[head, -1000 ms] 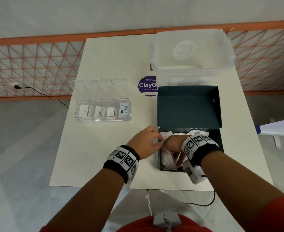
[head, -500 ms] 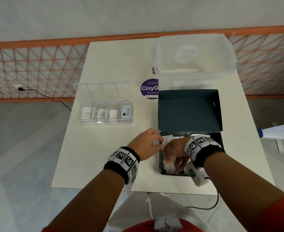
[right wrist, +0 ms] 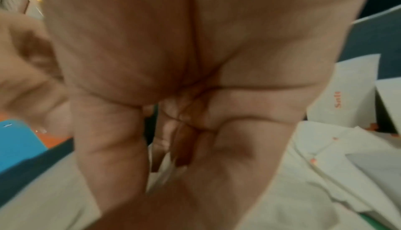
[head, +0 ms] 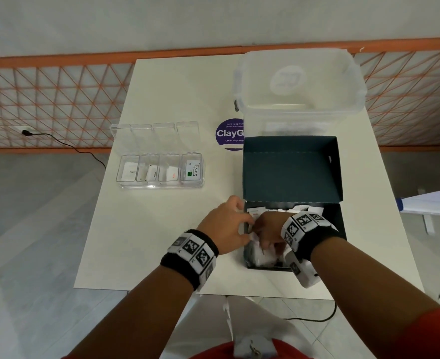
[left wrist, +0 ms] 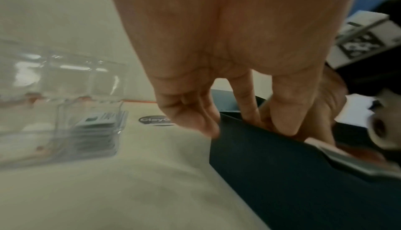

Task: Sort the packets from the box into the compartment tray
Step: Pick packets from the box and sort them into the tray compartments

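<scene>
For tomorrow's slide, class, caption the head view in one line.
Both hands, left hand and right hand, reach into the dark box of packets; compartment tray waits nearby.

the compartment tray [head: 159, 174] is set at nine o'clock of the box [head: 291, 177]; a tub [head: 299, 81] is placed at twelve.

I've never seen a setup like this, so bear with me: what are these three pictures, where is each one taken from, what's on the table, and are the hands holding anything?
No machine here: a person wears three cameras. The head view looks down at both hands; each wrist view looks along one hand.

On the white table stand a clear compartment tray with packets in its four sections, a dark open box of white packets, and a big clear tub.

The left hand holds the box's left wall, fingers over its rim. The right hand is down inside the box among the packets; whether it grips one is too blurred to tell.
</scene>
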Available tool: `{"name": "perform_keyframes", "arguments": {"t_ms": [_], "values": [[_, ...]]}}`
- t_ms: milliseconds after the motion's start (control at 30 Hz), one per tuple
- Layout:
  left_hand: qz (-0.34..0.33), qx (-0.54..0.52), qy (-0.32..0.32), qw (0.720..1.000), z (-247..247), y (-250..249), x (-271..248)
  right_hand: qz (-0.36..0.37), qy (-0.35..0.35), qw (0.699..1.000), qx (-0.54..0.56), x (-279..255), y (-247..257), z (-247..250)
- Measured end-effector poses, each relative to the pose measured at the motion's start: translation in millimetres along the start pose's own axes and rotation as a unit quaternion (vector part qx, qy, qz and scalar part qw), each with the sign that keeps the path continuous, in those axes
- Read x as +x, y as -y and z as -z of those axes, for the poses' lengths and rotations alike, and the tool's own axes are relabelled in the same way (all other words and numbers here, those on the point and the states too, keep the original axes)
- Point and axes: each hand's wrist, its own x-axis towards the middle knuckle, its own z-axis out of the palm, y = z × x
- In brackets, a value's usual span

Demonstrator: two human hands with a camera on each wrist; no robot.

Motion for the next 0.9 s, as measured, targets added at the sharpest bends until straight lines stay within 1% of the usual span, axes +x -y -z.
{"name": "perform_keyframes", "arguments": {"t_ms": [67, 100, 167, 267, 367, 467, 500, 533, 567, 600, 633, 667, 733, 767, 800, 900], "values": [[-0.046, 0.081, -0.031, 0.995, -1.3, -4.7, -0.9, 0.004, 0.006, 0.997, 0.075, -2.5, -10.5, 5.7], [-0.064, 0.106, -0.036, 0.992, -1.2, -7.3, 0.4, 0.014, 0.004, 0.995, 0.096, -4.4, -15.8, 9.0], [-0.087, 0.133, -0.024, 0.987, -1.5, -10.6, 5.0, 0.030, 0.003, 0.990, 0.139, -8.5, -24.6, 14.1], [-0.094, 0.151, 0.008, 0.984, -1.4, -11.9, 12.2, 0.045, 0.003, 0.984, 0.172, -13.4, -35.6, 19.8], [-0.086, 0.099, 0.027, 0.991, -0.8, -16.4, 16.4, 0.045, -0.012, 0.982, 0.184, -23.3, -42.7, 24.8], [-0.059, -0.011, 0.009, 0.998, 2.2, -22.2, 19.3, 0.060, -0.034, 0.974, 0.217, -37.3, -49.3, 34.6], [-0.054, -0.020, 0.002, 0.998, 2.6, -23.7, 19.5, 0.059, -0.042, 0.973, 0.221, -41.7, -52.7, 37.8], [-0.059, 0.000, 0.000, 0.998, 2.1, -25.2, 20.2, 0.051, -0.053, 0.973, 0.219, -45.7, -57.4, 40.3], [-0.074, 0.047, 0.009, 0.996, 0.9, -27.0, 21.7, 0.038, -0.065, 0.974, 0.215, -49.6, -62.8, 42.1], [-0.095, 0.109, 0.032, 0.989, -0.9, -28.7, 23.8, 0.023, -0.077, 0.973, 0.218, -52.1, -68.7, 42.7], [-0.117, 0.177, 0.066, 0.975, -3.5, -31.9, 26.3, 0.011, -0.087, 0.970, 0.225, -54.1, -75.4, 41.8], [-0.134, 0.244, 0.101, 0.955, -7.8, -35.5, 29.6, 0.002, -0.096, 0.968, 0.230, -55.4, -81.7, 40.3], [-0.155, 0.339, 0.147, 0.916, -17.9, -43.8, 36.7, -0.006, -0.108, 0.966, 0.236, -57.3, -89.9, 36.1], [-0.157, 0.362, 0.158, 0.905, -22.1, -48.7, 39.4, -0.007, -0.110, 0.964, 0.242, -57.9, -91.3, 34.2], [-0.156, 0.372, 0.163, 0.900, -25.3, -52.8, 41.0, -0.006, -0.110, 0.963, 0.247, -58.0, -91.3, 32.7], [-0.146, 0.365, 0.172, 0.903, -31.4, -56.3, 43.8, 0.008, -0.108, 0.959, 0.263, -56.2, -88.1, 30.5]]}}
